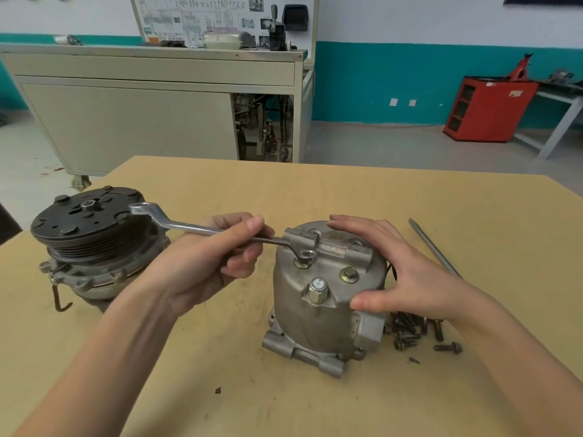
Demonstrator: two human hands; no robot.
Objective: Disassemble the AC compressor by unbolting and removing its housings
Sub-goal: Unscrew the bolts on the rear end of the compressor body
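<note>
Closest in, two bare forearms reaching up from the near edge of the table. Left hand clenched round the shaft of a wrench, thumb on top, fingers curled beneath. One ring end seated over a bolt on top of the housing; other ring end up and out toward the left edge. Right hand spread on the housing, fingers straight across the far rim of its top, thumb pressed to the near right shoulder, curled round nothing. Housing itself upright about mid-table, a little right of centre, flange down on the wood. Up top too: a second bolt just right of the wrenched one, and a bigger silver plug nearer the front. Just right of the housing's base, partly under the right wrist, a heap of loose bolts, one lying apart on the near side. Beyond the right hand, a long thin bar, angled toward the far edge. By the left edge, well apart from the housing, the pulley section, black face up, a rusty hook hanging at its near left.
</note>
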